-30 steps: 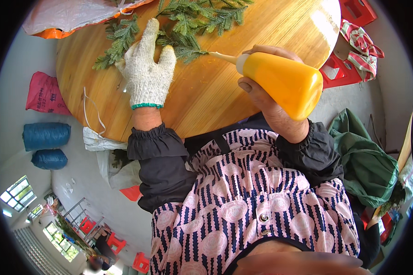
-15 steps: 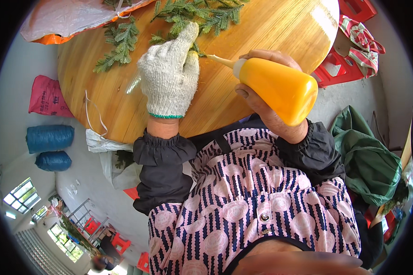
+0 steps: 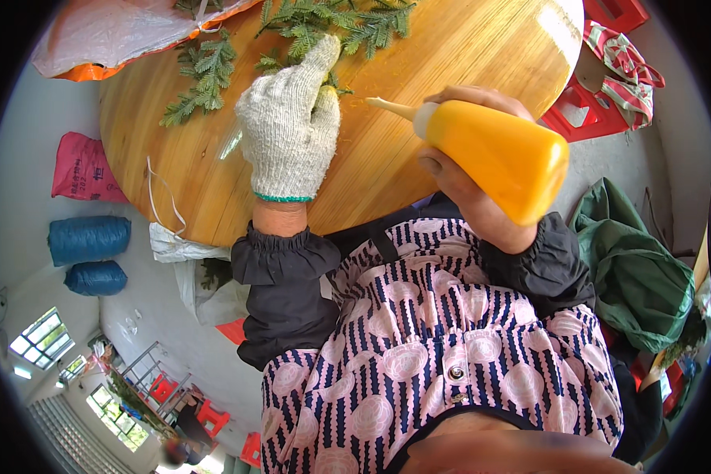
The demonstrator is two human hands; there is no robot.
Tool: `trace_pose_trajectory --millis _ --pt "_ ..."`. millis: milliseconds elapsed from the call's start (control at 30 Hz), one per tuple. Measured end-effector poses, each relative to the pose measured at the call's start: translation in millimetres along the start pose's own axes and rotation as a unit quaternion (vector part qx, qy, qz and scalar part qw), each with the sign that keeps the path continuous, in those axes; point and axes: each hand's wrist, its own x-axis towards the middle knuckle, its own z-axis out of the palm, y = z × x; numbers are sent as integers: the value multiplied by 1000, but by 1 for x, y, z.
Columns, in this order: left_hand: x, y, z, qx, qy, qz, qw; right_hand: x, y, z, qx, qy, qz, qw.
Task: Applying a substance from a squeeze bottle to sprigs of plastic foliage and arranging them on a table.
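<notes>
Yellow bottle (image 3: 502, 162) wrapped in its grip, the right hand (image 3: 470, 197) points a pale nozzle (image 3: 391, 107) left toward a green sprig (image 3: 344, 91), just apart from it. The gloved left hand (image 3: 288, 130) covers part of that sprig over the round wooden surface (image 3: 391, 154); whether it pinches it, I cannot tell.

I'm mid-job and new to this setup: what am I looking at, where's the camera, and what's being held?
There's no machine here: these are a person's own hands, seen from a head-worn fisheye camera looking down, so straight edges bend near the rim. Picture left is the person's left. The gloved left hand is at a green sprig; whether it grips it is hidden. The bare right hand holds a yellow squeeze bottle, its nozzle apart from that sprig. More greenery lies on the wooden table.
</notes>
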Motion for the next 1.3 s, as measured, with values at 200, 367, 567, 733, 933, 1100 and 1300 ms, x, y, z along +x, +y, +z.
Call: trace_pose_trajectory --millis 200,367,567,733,933,1100,1300 --pt "0 2 -3 -14 0 12 1000 3 -2 4 63 16 29 997" --pt "-1 0 3 -17 9 17 1000 1 4 8 77 6 68 995" --pt "2 0 0 -21 -8 2 1000 0 7 6 61 21 73 995" --pt "1 -2 -7 -47 -3 9 999 -4 9 -4 101 22 106 989" --pt "-8 12 -8 -36 -39 -42 998 2 27 4 463 172 226 840" --pt "-25 21 -19 -55 -9 -73 996 4 36 12 489 214 256 806" --pt "-52 2 -57 -4 92 -123 988 5 39 11 507 216 274 788"
